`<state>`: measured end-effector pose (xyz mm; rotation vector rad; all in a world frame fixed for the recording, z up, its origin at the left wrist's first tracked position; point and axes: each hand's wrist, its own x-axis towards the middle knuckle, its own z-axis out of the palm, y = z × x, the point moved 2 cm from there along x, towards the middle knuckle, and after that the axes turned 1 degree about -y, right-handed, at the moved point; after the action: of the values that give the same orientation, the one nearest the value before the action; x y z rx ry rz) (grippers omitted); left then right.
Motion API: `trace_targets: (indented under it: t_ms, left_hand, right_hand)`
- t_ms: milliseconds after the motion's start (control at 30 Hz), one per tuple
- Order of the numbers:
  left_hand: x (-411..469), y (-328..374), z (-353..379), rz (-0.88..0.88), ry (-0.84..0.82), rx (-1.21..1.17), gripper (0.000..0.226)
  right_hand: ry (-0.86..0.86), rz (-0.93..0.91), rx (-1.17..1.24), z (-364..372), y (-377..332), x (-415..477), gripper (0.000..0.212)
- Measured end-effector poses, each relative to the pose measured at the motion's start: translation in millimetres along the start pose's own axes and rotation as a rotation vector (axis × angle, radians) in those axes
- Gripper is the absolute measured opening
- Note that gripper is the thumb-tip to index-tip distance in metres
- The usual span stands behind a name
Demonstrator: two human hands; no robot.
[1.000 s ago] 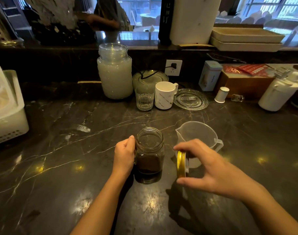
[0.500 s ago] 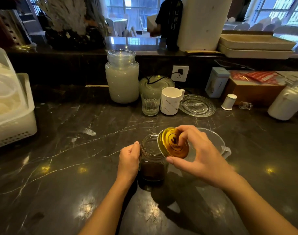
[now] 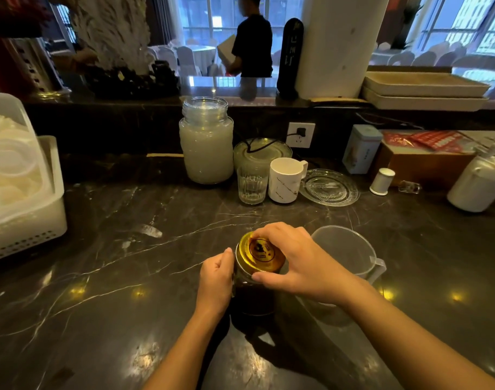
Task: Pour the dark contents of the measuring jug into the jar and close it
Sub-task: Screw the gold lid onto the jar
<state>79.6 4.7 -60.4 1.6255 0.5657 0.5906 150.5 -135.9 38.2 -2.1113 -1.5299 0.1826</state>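
A small glass jar [image 3: 253,298] with dark contents in its lower half stands on the dark marble counter [image 3: 122,277]. My left hand [image 3: 216,277] grips the jar's left side. A gold lid [image 3: 260,251] with a dark emblem lies on the jar's mouth, slightly tilted. My right hand [image 3: 299,263] holds the lid by its rim, fingers at the far edge and thumb at the near edge. Just right of the jar stands the clear plastic measuring jug [image 3: 344,251], upright and empty-looking, partly hidden behind my right wrist.
Behind stand a big jar of pale liquid [image 3: 205,144], a drinking glass [image 3: 252,185], a white mug [image 3: 285,180], a glass dish [image 3: 329,187], a small white shaker [image 3: 382,181] and a white container [image 3: 478,184]. A white plastic bin [image 3: 24,192] sits at the left. A person stands beyond the upper ledge.
My right hand has lifted the gold lid from on edge beside the jar, turned it flat and brought it down onto the jar's mouth. My left hand has stayed on the jar.
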Motion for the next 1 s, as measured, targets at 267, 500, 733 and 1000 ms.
trace_targets:
  t_ms: [267,500,733,1000]
  left_hand:
    - [4,-4,1,-0.014,-0.03,-0.007,0.046]
    - [4,-5,0,-0.01,-0.045,-0.017,0.049]
    - [5,-5,-1,-0.006,-0.044,-0.009,0.05]
    - [5,-4,0,-0.007,-0.064,-0.002,0.051]
  right_hand:
    - [-0.148,-0.039,-0.077,-8,-2,11,0.058]
    - [-0.272,-0.076,-0.085,-17,-2,21,0.059]
    - [-0.317,-0.116,-0.084,-22,-1,27,0.06]
    - [-0.402,-0.094,-0.085,-29,-3,30,0.062]
